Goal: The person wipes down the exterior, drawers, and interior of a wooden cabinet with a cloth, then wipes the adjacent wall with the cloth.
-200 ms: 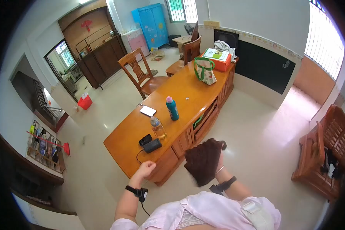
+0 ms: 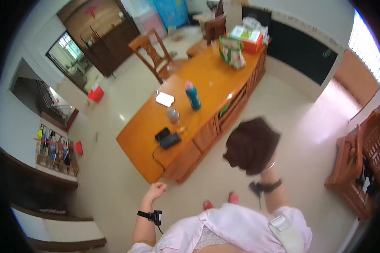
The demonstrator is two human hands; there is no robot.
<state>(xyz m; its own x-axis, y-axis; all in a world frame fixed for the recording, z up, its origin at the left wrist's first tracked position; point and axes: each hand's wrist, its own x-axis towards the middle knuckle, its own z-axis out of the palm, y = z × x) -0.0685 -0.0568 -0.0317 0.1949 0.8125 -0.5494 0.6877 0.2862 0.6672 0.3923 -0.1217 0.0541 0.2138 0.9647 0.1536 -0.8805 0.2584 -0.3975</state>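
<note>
A dark brown cloth [image 2: 253,145] hangs in the air to the right of the desk, held by my right hand [image 2: 272,160]. The cloth hides most of that hand's fingers; its exact kind I cannot make out. My left hand [image 2: 157,191] is curled closed just off the near corner of the wooden desk [image 2: 139,135], with nothing visible in it. Closest to it on the desktop are a black case [image 2: 170,141], a smaller black item [image 2: 162,134] and a thin black cord [image 2: 157,160].
Farther along the desk are a clear bottle [image 2: 173,115], a phone [image 2: 165,99], a teal bottle [image 2: 193,96], a tote bag [image 2: 232,52] and an orange box [image 2: 252,41]. A wooden chair [image 2: 154,57] stands behind the desk; a wooden armchair [image 2: 354,156] is at right.
My right hand has carried the brown cloth up and to the right. The view has tilted down, showing my red footwear. My left hand stays closed, now farther from the desk.
</note>
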